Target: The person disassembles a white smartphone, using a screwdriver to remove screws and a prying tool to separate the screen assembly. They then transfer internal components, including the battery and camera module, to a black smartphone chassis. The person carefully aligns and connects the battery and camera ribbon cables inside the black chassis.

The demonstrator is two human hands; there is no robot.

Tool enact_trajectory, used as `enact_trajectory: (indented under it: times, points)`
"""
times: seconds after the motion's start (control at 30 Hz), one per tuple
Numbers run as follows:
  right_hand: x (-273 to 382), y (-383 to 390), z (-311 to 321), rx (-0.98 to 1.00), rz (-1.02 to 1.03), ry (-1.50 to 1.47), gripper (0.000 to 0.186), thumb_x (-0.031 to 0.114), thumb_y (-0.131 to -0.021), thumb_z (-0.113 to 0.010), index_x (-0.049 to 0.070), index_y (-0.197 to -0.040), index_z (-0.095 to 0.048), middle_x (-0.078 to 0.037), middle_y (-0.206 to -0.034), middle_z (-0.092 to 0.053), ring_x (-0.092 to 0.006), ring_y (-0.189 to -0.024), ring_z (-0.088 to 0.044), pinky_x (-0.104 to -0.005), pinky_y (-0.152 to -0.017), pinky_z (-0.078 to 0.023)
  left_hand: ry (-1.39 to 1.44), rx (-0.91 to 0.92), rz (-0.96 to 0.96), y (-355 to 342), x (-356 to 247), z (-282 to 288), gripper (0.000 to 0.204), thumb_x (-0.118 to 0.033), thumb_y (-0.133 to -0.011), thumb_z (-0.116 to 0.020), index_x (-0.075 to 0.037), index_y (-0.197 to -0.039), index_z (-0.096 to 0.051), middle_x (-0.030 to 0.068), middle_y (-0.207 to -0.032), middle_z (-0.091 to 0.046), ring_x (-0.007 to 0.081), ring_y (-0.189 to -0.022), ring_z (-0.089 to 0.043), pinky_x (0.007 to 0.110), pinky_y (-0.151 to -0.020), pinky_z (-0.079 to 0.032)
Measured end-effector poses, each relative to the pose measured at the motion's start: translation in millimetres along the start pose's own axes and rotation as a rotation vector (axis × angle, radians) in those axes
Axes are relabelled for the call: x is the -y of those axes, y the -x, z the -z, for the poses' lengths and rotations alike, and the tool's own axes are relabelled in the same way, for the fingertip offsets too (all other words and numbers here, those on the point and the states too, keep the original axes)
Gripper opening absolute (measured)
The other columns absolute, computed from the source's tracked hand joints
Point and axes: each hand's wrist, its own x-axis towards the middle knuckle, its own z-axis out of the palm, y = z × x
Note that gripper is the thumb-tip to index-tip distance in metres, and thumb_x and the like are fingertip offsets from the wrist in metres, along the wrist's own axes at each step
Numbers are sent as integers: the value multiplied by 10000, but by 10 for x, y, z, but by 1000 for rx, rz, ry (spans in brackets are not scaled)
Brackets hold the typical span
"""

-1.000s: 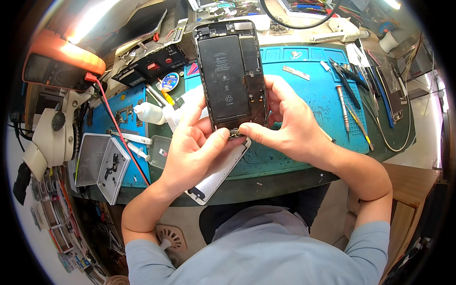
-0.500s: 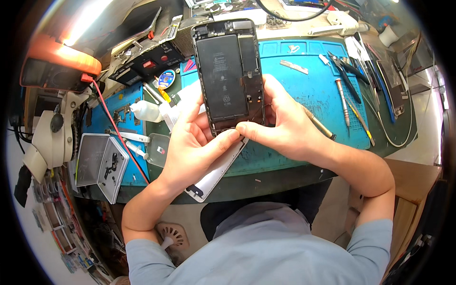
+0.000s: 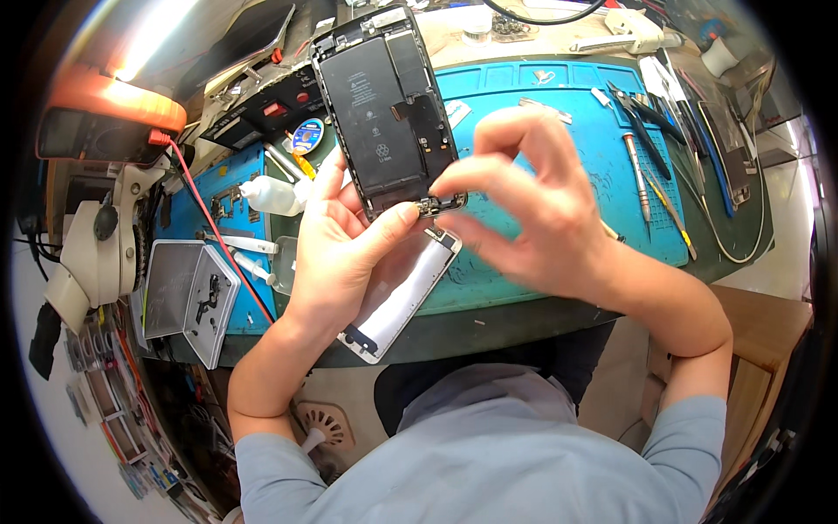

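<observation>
My left hand [image 3: 336, 236] grips an opened smartphone body [image 3: 419, 113] by its lower end, thumb on the bottom edge and fingers behind. The phone is tilted, its top leaning left, with a black battery [image 3: 371, 118] and inner parts exposed. At its lower right corner is my right hand [image 3: 541, 205], slightly blurred, fingers bent and apart. Its index fingertip overlaps the phone's lower part; whether it touches is unclear. I see nothing held between those fingers. Beneath the hands, a white-backed phone screen panel [image 3: 401, 297] lies slanted on the mat's near edge.
A blue work mat [image 3: 524, 253] covers the bench. Cutting pliers [image 3: 642, 131], a screwdriver [image 3: 637, 175] and other tools lie right. Left are an open grey box [image 3: 192, 297], a white bottle [image 3: 271, 196], an orange-cased meter [image 3: 109, 127] and its red lead [image 3: 205, 223].
The phone has shifted left and tilted its top leftward. My right hand has let go of its side and lifted to the lower right corner, fingers apart.
</observation>
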Motion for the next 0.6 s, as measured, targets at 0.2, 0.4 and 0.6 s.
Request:
enact_trajectory:
  times: [0.2, 0.4, 0.6]
  points:
    - [46, 29, -161, -28, -28, 25, 345, 111, -629, -847, 165, -940, -708, -71, -1192, -541, -266, -1125, -490, -375, -948, -392, 51, 31, -17, 22, -8, -41, 745, 62, -894, -657, -4, -1496, -223, 165, -1261, -608, 208, -1147, -621, 343, -966, -526]
    - [35, 20, -164, -27, -40, -24, 298, 86, -632, -831, 152, -893, -703, -73, -1186, -550, -266, -1121, -499, -372, -946, -391, 16, 19, -29, 33, -4, -47, 730, 75, -887, -649, -9, -1486, -241, 148, -1268, -595, 198, -1160, -606, 342, -1006, -492]
    - [63, 13, -131, 2, -28, -21, 263, 63, -641, -786, 114, -877, -683, -62, -1171, -531, -312, -1111, -475, -407, -943, -447, -6, 16, -47, 53, 0, -47, 745, 83, -885, -639, -11, -1497, -225, 139, -1294, -573, 190, -1182, -586, 333, -1026, -472]
